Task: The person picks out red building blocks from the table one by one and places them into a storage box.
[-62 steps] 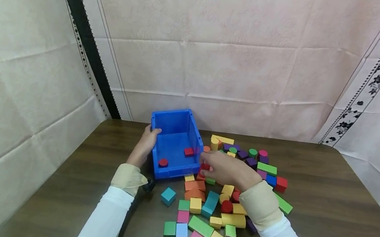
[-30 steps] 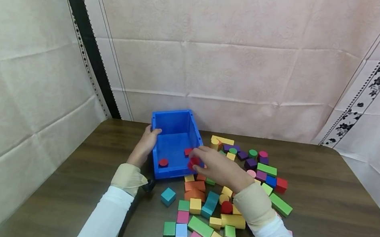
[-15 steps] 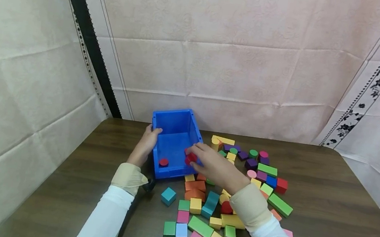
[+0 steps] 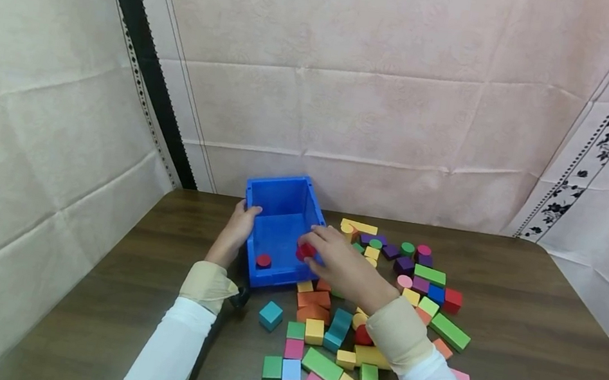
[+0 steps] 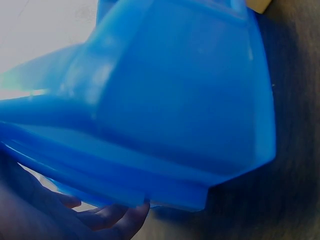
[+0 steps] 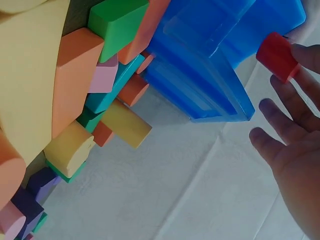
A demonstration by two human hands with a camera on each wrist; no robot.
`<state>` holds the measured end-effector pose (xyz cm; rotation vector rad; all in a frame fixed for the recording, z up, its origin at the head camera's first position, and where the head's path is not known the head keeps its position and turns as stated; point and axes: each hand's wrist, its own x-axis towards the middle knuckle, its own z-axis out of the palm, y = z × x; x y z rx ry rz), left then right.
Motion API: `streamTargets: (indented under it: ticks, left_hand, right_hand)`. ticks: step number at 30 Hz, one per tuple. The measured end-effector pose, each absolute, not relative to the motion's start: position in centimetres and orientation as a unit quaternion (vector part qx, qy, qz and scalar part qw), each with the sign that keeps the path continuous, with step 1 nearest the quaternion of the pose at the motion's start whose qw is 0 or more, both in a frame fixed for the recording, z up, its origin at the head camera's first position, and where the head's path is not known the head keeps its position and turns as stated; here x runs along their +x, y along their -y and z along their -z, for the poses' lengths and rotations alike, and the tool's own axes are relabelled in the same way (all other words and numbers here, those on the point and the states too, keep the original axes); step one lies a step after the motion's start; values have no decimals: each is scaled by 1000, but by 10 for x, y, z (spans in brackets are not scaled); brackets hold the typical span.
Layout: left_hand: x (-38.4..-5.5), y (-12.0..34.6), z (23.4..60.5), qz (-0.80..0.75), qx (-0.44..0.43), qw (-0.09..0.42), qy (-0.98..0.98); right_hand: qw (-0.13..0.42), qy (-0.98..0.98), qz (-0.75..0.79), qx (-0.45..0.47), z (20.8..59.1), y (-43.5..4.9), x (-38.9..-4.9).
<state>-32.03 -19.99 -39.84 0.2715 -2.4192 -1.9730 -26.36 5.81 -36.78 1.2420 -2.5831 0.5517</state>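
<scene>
A blue plastic bin (image 4: 275, 275) stands tilted on the table, its opening facing up and toward me. My left hand (image 4: 234, 233) grips its left rim, thumb over the edge; the left wrist view has the fingers (image 5: 132, 220) curled at the rim. My right hand (image 4: 343, 264) reaches over the bin's right wall. Between thumb and fingers it pinches a red cylinder (image 6: 278, 56), held at the bin's opening; the other fingers are spread. Inside the bin, a red round block (image 4: 263, 261) lies near the front left. The red block seen earlier at the right is hidden behind my right hand.
Many coloured wooden blocks spread over the table right of and in front of the bin, among them a green bar (image 4: 449, 332), a red cube (image 4: 452, 300) and a lone teal cube (image 4: 270, 316). A cloth wall (image 4: 377, 129) rises behind the table (image 4: 527, 312).
My right hand has taken the red cylinder from the blocks beside the bin and moved left with it, over the right wall. My left hand keeps its grip on the rim.
</scene>
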Motion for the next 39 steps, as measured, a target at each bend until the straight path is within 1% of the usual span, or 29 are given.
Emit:
streamTargets:
  ticks: [5, 26, 39]
  left_hand:
    - [-319, 199, 399, 626, 88, 0, 775]
    - [-320, 199, 399, 631, 89, 1, 771]
    - [-320, 201, 403, 625, 88, 0, 776]
  right_hand:
    - [109, 880, -180, 425, 371, -57, -265]
    - [131, 875, -182, 428, 380, -51, -275]
    - [113, 885, -176, 417, 382, -51, -278]
